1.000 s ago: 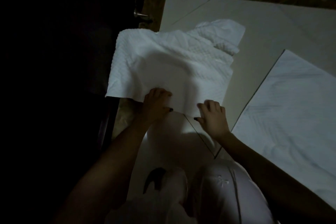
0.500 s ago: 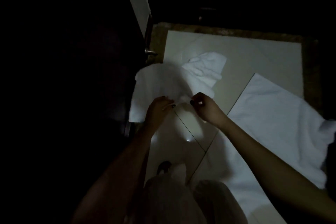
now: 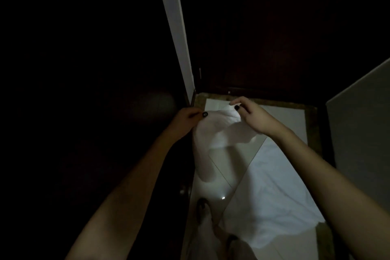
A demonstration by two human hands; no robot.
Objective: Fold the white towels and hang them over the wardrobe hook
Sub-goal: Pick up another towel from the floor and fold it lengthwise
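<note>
A white towel (image 3: 219,133) hangs in the air in front of me, held up by its top edge. My left hand (image 3: 188,117) grips its left corner beside the dark wardrobe door. My right hand (image 3: 251,113) pinches the right corner between thumb and fingers. The towel's lower part droops toward the floor. A second white towel (image 3: 274,192) lies spread flat on the pale tiled floor at the lower right. No hook shows in the dim light.
The dark wardrobe (image 3: 84,91) fills the left side, with a round knob (image 3: 182,191) low down. A pale door edge (image 3: 175,27) runs up the middle. A dark wall stands ahead. My feet (image 3: 211,228) are on the tiles.
Both hands have lifted the towel off the floor and raised it. The view has risen from looking down at the floor to looking ahead at the wardrobe.
</note>
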